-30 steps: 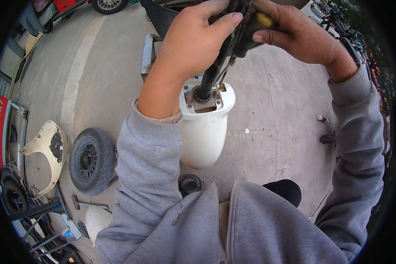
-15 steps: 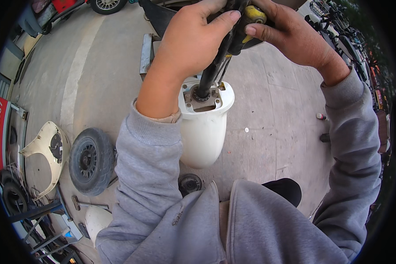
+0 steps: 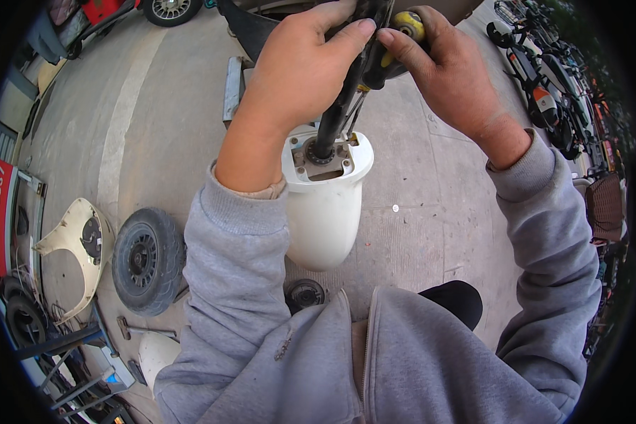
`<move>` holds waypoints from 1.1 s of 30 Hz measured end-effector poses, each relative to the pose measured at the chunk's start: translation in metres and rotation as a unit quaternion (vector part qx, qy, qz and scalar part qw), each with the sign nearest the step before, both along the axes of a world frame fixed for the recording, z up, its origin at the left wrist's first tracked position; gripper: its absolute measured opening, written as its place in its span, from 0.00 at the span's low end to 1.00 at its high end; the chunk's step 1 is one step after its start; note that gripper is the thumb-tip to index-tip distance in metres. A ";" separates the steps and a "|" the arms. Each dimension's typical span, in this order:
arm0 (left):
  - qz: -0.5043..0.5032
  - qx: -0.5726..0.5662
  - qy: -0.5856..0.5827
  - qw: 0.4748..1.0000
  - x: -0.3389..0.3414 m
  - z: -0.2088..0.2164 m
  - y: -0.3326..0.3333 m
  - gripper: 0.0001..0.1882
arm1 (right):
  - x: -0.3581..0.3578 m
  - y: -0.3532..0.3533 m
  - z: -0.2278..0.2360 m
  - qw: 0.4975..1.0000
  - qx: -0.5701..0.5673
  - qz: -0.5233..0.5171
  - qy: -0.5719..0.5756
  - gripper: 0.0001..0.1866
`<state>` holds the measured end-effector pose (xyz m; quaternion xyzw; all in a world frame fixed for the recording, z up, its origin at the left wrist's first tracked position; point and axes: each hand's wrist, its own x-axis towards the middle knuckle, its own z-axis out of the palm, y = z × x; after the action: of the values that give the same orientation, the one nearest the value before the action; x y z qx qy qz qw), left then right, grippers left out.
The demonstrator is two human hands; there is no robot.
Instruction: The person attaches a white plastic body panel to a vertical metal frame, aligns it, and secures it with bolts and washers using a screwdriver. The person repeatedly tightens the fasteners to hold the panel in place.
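A black steering tube (image 3: pixel 337 116) rises from a white front fender (image 3: pixel 325 219), with a bolted metal bracket round its base. My left hand (image 3: pixel 300 74) is closed round the upper part of this tube, thumb along its near side. My right hand (image 3: pixel 459 81) grips a yellow and black screwdriver handle (image 3: pixel 408 27) just right of the tube. The thumb lies across toward the tube, and the butt of the handle points up at me. Whatever the tool's far end meets is hidden. Thin cables (image 3: pixel 355 113) run down beside the tube.
At the left lie a wheel with a tyre (image 3: pixel 147 261), a cream body panel (image 3: pixel 85 251) and a hammer (image 3: pixel 145 330). A metal stand (image 3: pixel 233 88) is left of the tube. Parked two-wheelers (image 3: pixel 544 92) line the right edge. A round dark part (image 3: pixel 305 293) lies below the fender.
My right wrist and forearm have swung inward to the left, and the right thumb has shifted toward the tube. My left hand keeps its hold; the tube and fender have barely shifted.
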<state>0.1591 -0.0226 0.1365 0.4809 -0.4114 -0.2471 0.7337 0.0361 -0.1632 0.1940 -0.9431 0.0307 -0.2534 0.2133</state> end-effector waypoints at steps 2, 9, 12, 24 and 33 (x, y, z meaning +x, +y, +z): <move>0.037 0.006 -0.040 0.999 0.001 -0.002 0.001 0.20 | 0.000 0.001 -0.003 0.997 -0.075 0.000 -0.035 0.12; 0.107 -0.051 -0.096 0.988 0.000 -0.007 -0.001 0.23 | -0.001 -0.004 0.010 0.971 0.224 0.043 0.067 0.09; 0.030 -0.042 -0.006 0.999 -0.002 -0.006 0.000 0.21 | -0.005 -0.007 0.013 0.987 0.136 0.029 0.081 0.08; -0.081 -0.027 -0.026 0.996 -0.004 0.009 0.011 0.22 | -0.009 0.019 0.072 0.972 0.198 0.126 0.027 0.10; 0.051 -0.012 -0.083 0.995 0.012 -0.006 0.019 0.23 | -0.033 0.026 -0.039 0.966 0.197 0.072 -0.151 0.10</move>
<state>0.1709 -0.0036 0.1301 0.5115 -0.4485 -0.1642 0.7143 0.0027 -0.1368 0.1554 -0.8331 -0.0207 -0.3655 0.4146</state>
